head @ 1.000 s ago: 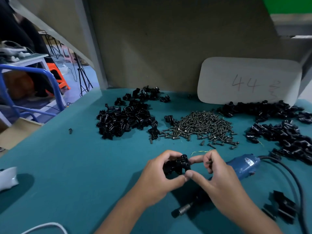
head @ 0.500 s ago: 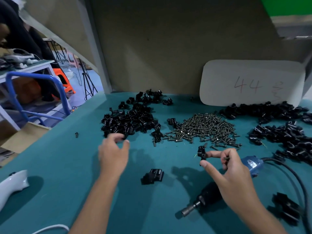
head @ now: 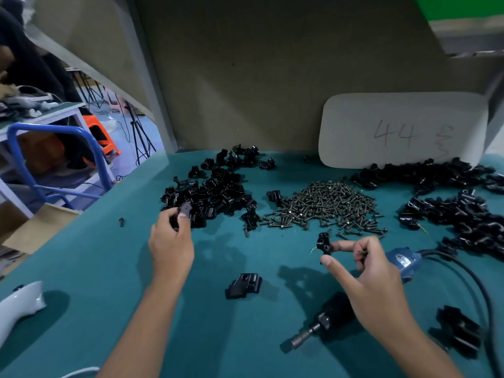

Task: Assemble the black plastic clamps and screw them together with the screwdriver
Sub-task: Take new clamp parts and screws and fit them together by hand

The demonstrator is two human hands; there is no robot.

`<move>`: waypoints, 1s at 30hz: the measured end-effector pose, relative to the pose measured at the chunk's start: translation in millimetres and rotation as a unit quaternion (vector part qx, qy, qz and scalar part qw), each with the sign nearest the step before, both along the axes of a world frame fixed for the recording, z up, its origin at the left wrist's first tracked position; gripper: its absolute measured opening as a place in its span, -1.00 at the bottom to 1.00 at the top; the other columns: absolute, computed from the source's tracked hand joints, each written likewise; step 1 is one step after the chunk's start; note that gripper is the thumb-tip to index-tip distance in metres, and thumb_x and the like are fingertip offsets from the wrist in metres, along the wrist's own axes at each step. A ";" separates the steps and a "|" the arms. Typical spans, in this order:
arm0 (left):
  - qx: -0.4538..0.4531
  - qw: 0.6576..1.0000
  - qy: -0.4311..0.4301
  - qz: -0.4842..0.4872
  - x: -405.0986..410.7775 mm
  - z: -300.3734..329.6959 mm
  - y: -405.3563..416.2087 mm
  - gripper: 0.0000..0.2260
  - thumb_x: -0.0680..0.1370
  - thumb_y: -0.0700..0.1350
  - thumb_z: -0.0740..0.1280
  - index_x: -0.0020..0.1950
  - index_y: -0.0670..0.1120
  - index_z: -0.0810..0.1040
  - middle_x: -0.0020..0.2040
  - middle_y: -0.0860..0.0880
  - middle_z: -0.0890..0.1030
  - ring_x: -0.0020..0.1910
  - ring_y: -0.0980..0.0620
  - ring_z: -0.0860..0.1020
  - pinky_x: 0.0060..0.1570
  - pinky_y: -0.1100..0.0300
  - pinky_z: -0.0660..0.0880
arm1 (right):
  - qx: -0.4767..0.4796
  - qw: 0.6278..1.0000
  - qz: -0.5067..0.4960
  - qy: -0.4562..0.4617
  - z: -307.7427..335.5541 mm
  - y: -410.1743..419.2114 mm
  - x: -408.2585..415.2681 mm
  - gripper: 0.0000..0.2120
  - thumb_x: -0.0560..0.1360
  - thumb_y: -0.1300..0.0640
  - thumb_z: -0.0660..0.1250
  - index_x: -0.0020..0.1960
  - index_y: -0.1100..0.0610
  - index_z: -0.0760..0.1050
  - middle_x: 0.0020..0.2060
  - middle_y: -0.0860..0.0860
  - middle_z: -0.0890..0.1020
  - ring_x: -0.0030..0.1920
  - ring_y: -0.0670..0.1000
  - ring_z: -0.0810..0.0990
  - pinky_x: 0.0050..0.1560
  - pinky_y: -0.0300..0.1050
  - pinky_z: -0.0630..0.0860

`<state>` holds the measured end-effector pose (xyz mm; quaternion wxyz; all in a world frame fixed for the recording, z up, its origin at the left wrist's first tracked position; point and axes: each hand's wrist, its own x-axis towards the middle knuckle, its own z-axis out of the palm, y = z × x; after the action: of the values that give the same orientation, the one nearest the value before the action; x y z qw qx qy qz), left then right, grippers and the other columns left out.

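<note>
My left hand [head: 171,241] pinches a black clamp piece [head: 185,208] at the near edge of the left pile of black clamp parts [head: 215,192]. My right hand [head: 365,271] holds a small black clamp part [head: 324,242] between thumb and forefinger, above the table. A screw seems tucked in its curled fingers, though that is hard to tell. One black clamp half [head: 244,285] lies on the green table [head: 90,268] between my hands. The electric screwdriver [head: 324,317], blue body and black tip, lies under my right hand. A heap of dark screws [head: 324,205] sits at centre back.
More black clamp piles [head: 461,211] spread along the right. Another clamp [head: 461,331] lies at the near right by the screwdriver's black cable [head: 482,290]. A white board marked 44 [head: 403,130] leans on the back wall. A white object [head: 19,304] lies at the left edge.
My left hand let go of the clamp half, which now lies on the table, and reached forward to the left pile, taking a piece. My right hand kept its small part.
</note>
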<state>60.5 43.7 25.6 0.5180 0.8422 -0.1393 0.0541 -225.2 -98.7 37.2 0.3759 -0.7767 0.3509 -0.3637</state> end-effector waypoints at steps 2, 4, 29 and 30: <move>-0.108 0.987 0.070 -0.093 -31.5 7.3 -0.8 -0.75 0.70 0.07 0.12 0.17 0.01 0.53 -0.07 -0.06 0.61 -0.13 0.03 0.54 -0.08 0.04 0.45 | -0.005 1.000 0.002 -0.005 0.5 1.6 0.1 -0.61 0.42 -0.18 0.40 -0.16 0.01 0.25 -0.03 -0.27 0.62 -0.42 -0.15 0.35 -0.31 -0.13 0.24; -0.212 0.938 0.183 -0.203 -67.8 12.7 -3.8 -0.61 0.67 0.19 0.12 0.13 -0.10 0.53 -0.29 0.05 0.52 -0.32 0.10 0.45 -0.19 0.13 0.46 | -0.007 1.000 0.008 -0.017 1.2 3.7 0.1 -0.57 0.39 -0.25 0.38 -0.16 0.03 0.25 0.03 -0.34 0.59 -0.40 -0.22 0.41 -0.30 -0.18 0.23; 0.067 0.905 -0.112 -0.404 -121.1 -11.7 -5.3 -0.51 0.52 -0.18 0.49 0.23 0.29 0.37 0.01 0.22 0.62 -0.05 0.19 0.62 -0.06 0.20 0.57 | -0.070 0.994 0.005 -0.086 -8.8 11.4 3.6 -0.65 0.44 -0.22 0.42 -0.16 -0.23 0.21 0.05 -0.31 0.63 -0.23 -0.22 0.46 -0.16 -0.36 0.31; 0.119 0.904 -0.165 -0.375 -118.4 -11.7 -4.3 -0.56 0.53 -0.17 0.47 0.18 0.27 0.37 0.01 0.22 0.59 -0.08 0.16 0.59 -0.09 0.13 0.57 | -0.071 0.994 0.004 -0.086 -8.9 10.6 3.7 -0.63 0.44 -0.22 0.44 -0.16 -0.24 0.21 0.05 -0.31 0.63 -0.23 -0.23 0.46 -0.15 -0.39 0.32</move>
<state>-57.9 39.5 13.9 0.3659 0.7618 -0.5341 -0.0228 -221.5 -88.1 28.4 0.3498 -0.7687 0.2880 -0.4514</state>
